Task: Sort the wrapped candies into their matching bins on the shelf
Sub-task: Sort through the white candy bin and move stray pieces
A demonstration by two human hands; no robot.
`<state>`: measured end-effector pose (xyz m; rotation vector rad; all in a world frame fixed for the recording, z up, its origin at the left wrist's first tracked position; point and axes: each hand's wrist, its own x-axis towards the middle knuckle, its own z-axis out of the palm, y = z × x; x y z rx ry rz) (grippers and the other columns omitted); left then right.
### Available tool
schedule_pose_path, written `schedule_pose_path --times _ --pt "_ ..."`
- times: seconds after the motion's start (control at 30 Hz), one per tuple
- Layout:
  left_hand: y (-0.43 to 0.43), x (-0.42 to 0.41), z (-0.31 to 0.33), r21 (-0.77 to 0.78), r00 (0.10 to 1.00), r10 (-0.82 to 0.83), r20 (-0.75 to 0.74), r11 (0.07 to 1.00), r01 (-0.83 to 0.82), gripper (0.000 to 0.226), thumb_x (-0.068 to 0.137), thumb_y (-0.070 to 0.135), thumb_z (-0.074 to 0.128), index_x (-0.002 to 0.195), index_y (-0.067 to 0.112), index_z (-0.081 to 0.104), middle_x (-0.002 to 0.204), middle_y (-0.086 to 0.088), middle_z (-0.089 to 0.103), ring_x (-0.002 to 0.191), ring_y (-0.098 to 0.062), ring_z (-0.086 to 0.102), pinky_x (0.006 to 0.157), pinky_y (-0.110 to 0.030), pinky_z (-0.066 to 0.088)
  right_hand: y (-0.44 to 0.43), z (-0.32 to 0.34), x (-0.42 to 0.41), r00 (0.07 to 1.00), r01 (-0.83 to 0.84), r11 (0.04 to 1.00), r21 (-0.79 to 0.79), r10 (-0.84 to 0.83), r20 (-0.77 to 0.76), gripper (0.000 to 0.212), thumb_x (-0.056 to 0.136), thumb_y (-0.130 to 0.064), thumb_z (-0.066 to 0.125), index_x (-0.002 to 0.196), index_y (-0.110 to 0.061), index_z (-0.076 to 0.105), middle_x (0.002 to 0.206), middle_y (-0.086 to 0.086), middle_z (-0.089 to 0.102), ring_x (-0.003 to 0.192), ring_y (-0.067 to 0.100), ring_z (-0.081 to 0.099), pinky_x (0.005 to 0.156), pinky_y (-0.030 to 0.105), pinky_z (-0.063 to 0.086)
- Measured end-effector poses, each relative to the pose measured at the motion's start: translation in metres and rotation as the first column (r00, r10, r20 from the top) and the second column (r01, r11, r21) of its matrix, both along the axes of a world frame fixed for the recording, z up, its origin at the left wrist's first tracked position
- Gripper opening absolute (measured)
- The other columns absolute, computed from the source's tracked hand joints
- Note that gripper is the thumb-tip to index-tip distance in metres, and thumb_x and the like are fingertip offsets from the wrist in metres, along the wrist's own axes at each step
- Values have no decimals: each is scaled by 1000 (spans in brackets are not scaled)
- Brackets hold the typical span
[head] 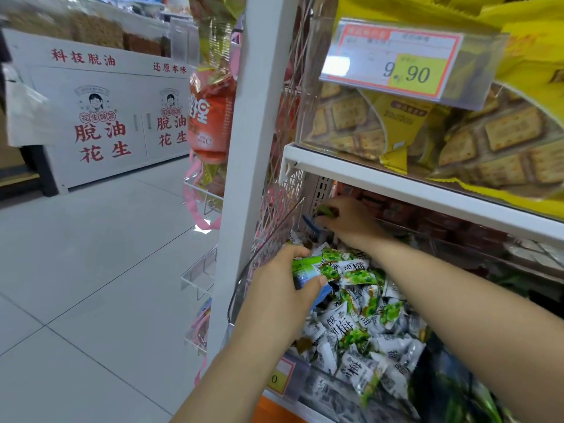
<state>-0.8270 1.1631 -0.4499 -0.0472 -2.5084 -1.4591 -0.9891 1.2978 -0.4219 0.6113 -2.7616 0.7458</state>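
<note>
At the back of the bin, under the shelf board, the right hand is reaching in deep and pinching a green candy between its fingertips, probably a stray being picked out from among the others. Just behind that hand, red packs are lying in the next row. Nearer the person and lower, the left hand is gripping a bunch of green-and-blue wrapped sweets, thumb across them and fingers curled over the top. It seems to be serving as a store for what is already gathered, leaving the right hand free to search. Below and to the right of the left hand, the heap of white-and-green candies is filling the bin. The sorting looks mid-way, with both hands loaded and nothing yet dropped into another bin.
</note>
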Motion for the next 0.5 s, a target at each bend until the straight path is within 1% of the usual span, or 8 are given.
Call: schedule_pose_path --times 0.07,0.13,0.2,0.23,0.27,0.33,0.4,0.5 --pt "1 0 2 47 1000 19 -9 999 -19 33 88 37 65 115 31 47 65 10 44 49 7 46 46 -15 34 9 11 20 999 44 997 -59 -46 -22 12 93 -22 57 101 -15 62 87 -4 57 85 17 55 61 27 30" --pt "3 1 4 78 999 37 -14 996 -36 32 86 37 68 107 31 45 67 11 46 55 3 49 47 -19 36 22 19 46 997 73 996 -56 -74 -18 14 93 -26 56 105 -18 60 89 -5 57 83 15 54 64 26 37" --pt "4 1 3 87 999 35 -28 996 -32 31 84 37 69 104 31 46 76 12 52 64 -3 51 54 -19 40 39 24 77 999 45 995 -93 -43 29 15 91 -25 60 106 -24 60 93 -9 59 85 8 57 68 14 41" --pt "5 2 4 97 999 30 -38 995 -26 29 85 36 69 104 33 48 78 14 51 65 -2 49 57 -16 41 47 25 95 997 17 990 -142 -6 80 15 89 -25 63 103 -27 59 96 -13 61 87 2 58 70 4 40" --pt "7 3 5 112 999 19 -49 994 -13 27 86 33 69 105 34 50 79 18 49 66 1 47 58 -13 40 56 25 111 988 -4 976 -217 37 147 16 87 -23 65 101 -28 60 100 -15 64 90 -2 60 76 1 41" --pt "14 6 8 132 996 -37 -79 990 47 25 89 27 66 110 35 55 92 21 54 74 5 51 65 -14 44 74 26 138 962 4 938 -347 92 259 17 80 -24 71 96 -26 67 104 -11 70 95 -2 64 85 14 48" --pt "25 11 11 138 988 -117 -98 982 130 31 91 24 62 119 37 57 109 16 54 89 -1 54 79 -21 46 88 30 161 940 0 936 -351 120 319 23 69 -37 73 89 -25 72 107 -14 69 98 -3 64 88 26 49" --pt "46 22 15 197 960 -261 -106 940 277 37 90 23 62 118 46 53 102 23 50 96 -7 59 78 -23 49 102 34 189 929 -94 962 -257 178 325 30 61 -52 68 82 -31 72 128 -24 49 120 -6 48 96 26 47"
